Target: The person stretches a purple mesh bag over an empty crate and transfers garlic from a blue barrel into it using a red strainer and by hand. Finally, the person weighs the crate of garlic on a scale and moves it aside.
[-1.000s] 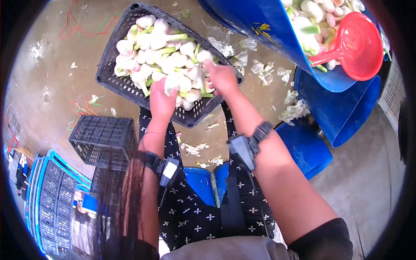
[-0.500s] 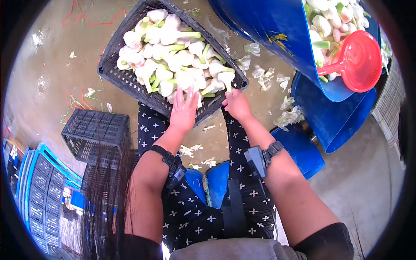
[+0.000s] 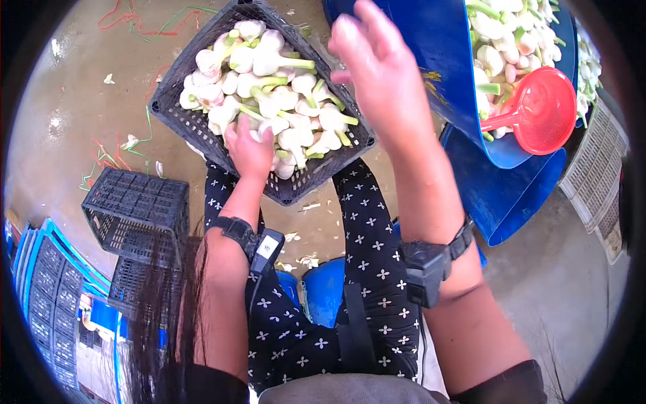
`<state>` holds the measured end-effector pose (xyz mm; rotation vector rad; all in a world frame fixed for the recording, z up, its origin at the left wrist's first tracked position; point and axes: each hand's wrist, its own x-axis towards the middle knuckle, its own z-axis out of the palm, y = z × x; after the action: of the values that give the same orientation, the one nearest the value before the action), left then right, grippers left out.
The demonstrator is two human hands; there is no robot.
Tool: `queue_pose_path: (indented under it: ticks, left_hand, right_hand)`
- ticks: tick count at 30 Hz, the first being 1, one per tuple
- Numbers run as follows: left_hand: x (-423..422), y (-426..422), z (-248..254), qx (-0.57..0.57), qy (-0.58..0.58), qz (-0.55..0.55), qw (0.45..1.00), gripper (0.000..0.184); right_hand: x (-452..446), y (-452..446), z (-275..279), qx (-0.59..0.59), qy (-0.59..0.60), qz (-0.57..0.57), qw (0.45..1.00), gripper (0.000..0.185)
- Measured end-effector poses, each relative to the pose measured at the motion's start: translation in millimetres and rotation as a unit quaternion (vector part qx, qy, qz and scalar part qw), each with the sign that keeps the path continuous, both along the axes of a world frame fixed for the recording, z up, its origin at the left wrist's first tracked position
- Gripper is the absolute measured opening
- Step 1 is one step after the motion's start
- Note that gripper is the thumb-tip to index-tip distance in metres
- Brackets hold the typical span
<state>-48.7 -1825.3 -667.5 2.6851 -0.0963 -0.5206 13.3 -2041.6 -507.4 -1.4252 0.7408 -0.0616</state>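
White garlic bulbs with cut green stems [image 3: 269, 101] are heaped in a black plastic crate [image 3: 306, 187], which sits tilted in front of my knees. My left hand [image 3: 250, 149] rests on the bulbs at the crate's near left side, fingers and thumb spread apart around a bulb. Raised above the crate's right edge, my right hand [image 3: 387, 74] has its fingers apart and nothing in them. It is slightly blurred and overlaps the side of a large blue barrel [image 3: 437, 64].
More garlic [image 3: 505, 47] fills the tipped barrel, with a red plastic scoop [image 3: 546, 111] at its mouth. A second blue container [image 3: 505, 202] lies below it. Black crates [image 3: 138, 202] stand at the left; a pale slatted crate [image 3: 595, 178] is at the far right.
My right hand has lifted away from a bulb's stem at the crate edge, up and to the right. My left hand has shifted left over the bulbs.
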Motion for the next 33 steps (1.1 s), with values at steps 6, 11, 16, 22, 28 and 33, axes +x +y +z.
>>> queue_pose_path:
  ticks: [6, 11, 16, 22, 28, 33]
  left_hand:
    - [-34.2, 2.4, 10.4, -0.028, 0.058, -0.177, 0.982, 0.052]
    - [-58.5, -20.2, 9.2, 0.094, 0.155, -0.144, 0.973, 0.048]
    - [-59.9, -19.0, 3.2, 0.049, 0.119, -0.089, 0.988, 0.044]
    - [-70.6, 19.4, 16.7, -0.134, 0.102, -0.162, 0.972, 0.047]
    - [-67.0, 1.2, 38.2, 0.06, 0.287, -0.351, 0.889, 0.084]
    - [-33.9, -32.2, 49.0, -0.062, 0.084, -0.224, 0.969, 0.055]
  right_hand:
    - [-120.2, 37.1, -75.2, -0.066, 0.262, 0.083, 0.959, 0.03]
    - [-166.8, 60.8, -107.9, 0.026, 0.328, 0.028, 0.944, 0.031]
    - [-185.6, 77.9, -144.0, -0.055, 0.323, 0.12, 0.937, 0.042]
    - [-188.5, 100.9, -141.0, 0.274, 0.294, -0.039, 0.915, 0.037]
    - [-164.6, 68.9, -68.4, -0.037, 0.275, 0.069, 0.958, 0.031]
    - [-116.2, -34.1, 76.3, -0.254, 0.096, -0.086, 0.959, 0.02]
